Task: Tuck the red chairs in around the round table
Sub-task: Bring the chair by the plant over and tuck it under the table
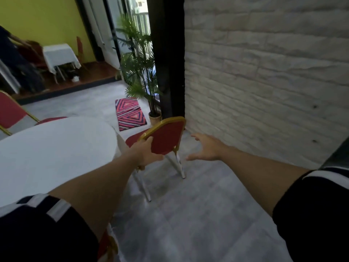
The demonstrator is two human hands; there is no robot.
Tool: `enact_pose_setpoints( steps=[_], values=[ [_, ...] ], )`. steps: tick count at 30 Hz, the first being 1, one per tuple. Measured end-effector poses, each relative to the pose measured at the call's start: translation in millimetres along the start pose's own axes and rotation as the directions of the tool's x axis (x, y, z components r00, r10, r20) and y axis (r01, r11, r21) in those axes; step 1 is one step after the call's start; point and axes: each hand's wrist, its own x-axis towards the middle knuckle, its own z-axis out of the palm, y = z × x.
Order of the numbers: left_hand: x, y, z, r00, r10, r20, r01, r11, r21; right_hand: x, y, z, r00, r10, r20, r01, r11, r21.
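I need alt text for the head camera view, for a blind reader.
The left hand grips the back of a red chair beside a round white table; the right hand reaches toward it, open. A brick wall stands right.

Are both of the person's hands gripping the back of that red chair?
No, only the left hand holds the red chair by its backrest edge; the right hand is open in the air beside it.
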Motion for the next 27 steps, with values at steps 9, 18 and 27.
enact_pose_setpoints(
  steps=[9, 18, 27],
  values=[
    [134, -13, -30, 0.998, -0.060, 0.032, 0.058, 0.996, 0.067, 144, 24, -48, 0.998, -0.011, 0.065, 0.015, 0.999, -0.052],
    [219, -22, -22, 0.972, -0.233, 0.040, 0.230, 0.971, 0.072, 276, 57, -66, 0.981, -0.078, 0.179, 0.097, 0.990, -0.100],
    [293, -7, -18, 0.932, -0.360, 0.042, 0.360, 0.933, 0.021, 396, 90, -67, 0.922, -0.158, 0.353, 0.214, 0.969, -0.123]
  ],
)
